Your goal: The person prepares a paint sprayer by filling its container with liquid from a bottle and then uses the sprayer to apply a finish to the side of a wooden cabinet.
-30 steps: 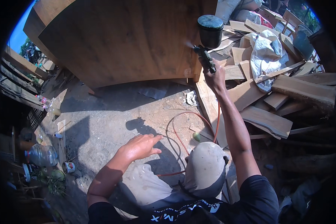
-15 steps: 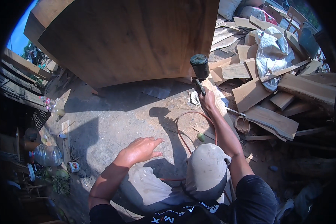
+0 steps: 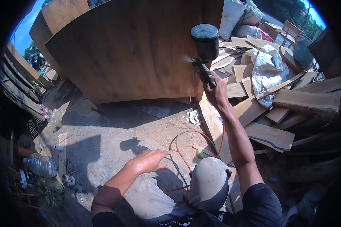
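Note:
My right hand (image 3: pixel 217 93) is closed round the grip of a spray gun (image 3: pixel 204 70), with its dark, round-lidded cup uppermost. A faint mist shows at the nozzle, which points left across a large brown wooden panel (image 3: pixel 125 53) and stands a little off its surface near the right edge. Over my left knee, my left hand (image 3: pixel 149 161) hangs in the air, fingers stretched out and holding nothing. An orange-red hose (image 3: pixel 174 145) loops on the ground between my knees and the panel; part of it rises beside my right forearm.
Wooden offcuts (image 3: pixel 307 100) lie heaped at the right, with a white sack (image 3: pixel 268 68) on top. A long plank (image 3: pixel 213 123) lies beside the hose. At the left stand a large clear bottle (image 3: pixel 43 165) and a small tub (image 3: pixel 68 180). A green fruit (image 3: pixel 200 154) lies near my right knee.
My right hand has raised the spray gun along the panel's right edge, and its nozzle has come into sight with mist before it. My left hand has barely moved.

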Demonstrator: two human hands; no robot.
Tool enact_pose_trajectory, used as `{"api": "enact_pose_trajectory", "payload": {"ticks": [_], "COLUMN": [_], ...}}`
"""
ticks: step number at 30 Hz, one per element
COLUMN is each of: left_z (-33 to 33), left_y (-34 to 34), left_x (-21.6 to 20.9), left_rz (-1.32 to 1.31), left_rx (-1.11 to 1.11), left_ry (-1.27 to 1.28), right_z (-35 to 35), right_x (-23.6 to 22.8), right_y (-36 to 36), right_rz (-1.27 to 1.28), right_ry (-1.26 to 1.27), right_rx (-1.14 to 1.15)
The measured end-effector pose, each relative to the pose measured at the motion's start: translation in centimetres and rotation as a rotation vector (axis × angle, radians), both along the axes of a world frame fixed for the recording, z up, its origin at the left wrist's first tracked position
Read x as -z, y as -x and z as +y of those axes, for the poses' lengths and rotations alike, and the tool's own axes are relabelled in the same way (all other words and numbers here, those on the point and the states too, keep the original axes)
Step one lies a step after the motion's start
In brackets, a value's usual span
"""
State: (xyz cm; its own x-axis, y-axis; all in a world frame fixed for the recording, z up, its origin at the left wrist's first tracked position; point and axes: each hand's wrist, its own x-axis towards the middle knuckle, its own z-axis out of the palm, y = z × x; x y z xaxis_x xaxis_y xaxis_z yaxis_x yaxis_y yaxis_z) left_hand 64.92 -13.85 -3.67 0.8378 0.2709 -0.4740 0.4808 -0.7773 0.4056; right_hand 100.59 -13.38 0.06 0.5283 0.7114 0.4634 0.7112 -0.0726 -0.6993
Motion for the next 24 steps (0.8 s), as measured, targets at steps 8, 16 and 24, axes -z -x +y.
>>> {"api": "enact_pose_trajectory", "payload": {"ticks": [8, 16, 24], "left_z": [0.1, -0.4, -1.3], "left_y": [0.5, 0.8, 1.1], "left_x": [0.8, -0.6, -2.0], "left_rz": [-0.122, -0.112, 0.004], "left_rx": [0.045, 0.036, -0.017], "left_ry": [-0.030, -0.037, -0.007], "right_z": [3.5, 5.4, 4.8], "right_x": [-13.6, -18.8, -8.5], "right_y": [-2.1, -2.4, -1.5], "right_rz": [-0.315, -0.538, -0.228], "right_ry": [-0.357, -0.420, -0.290], "right_rx": [0.053, 0.089, 0.025]}}
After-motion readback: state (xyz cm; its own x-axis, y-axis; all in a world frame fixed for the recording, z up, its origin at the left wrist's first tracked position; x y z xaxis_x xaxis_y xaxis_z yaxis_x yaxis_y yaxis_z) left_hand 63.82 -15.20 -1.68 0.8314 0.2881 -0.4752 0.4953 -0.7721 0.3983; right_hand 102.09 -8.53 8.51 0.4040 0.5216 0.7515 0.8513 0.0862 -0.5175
